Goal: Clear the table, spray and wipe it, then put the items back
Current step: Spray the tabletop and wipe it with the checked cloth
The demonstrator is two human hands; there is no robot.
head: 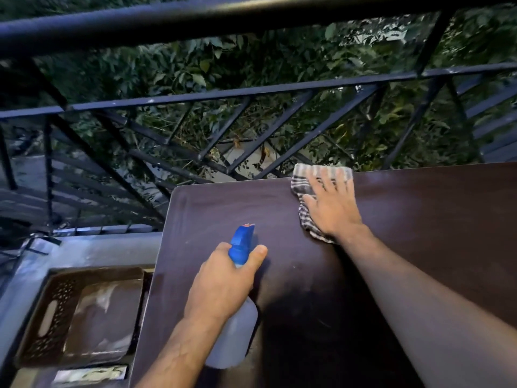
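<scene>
Head view: the left hand [223, 284] has its fingers and thumb curled round the neck of one translucent plastic spray bottle with a blue trigger head [241, 243], held over the near-left part of the dark brown smooth desk [433, 219], while the right hand [333, 204] lies flat with fingers spread, pressing one checked grey-and-white cloth [303, 186] against the desk's far edge. Left of the desk, on the balcony floor, sits one dark perforated plastic crate [53, 312], and a black metal railing [223, 92] with diagonal bars runs beyond.
</scene>
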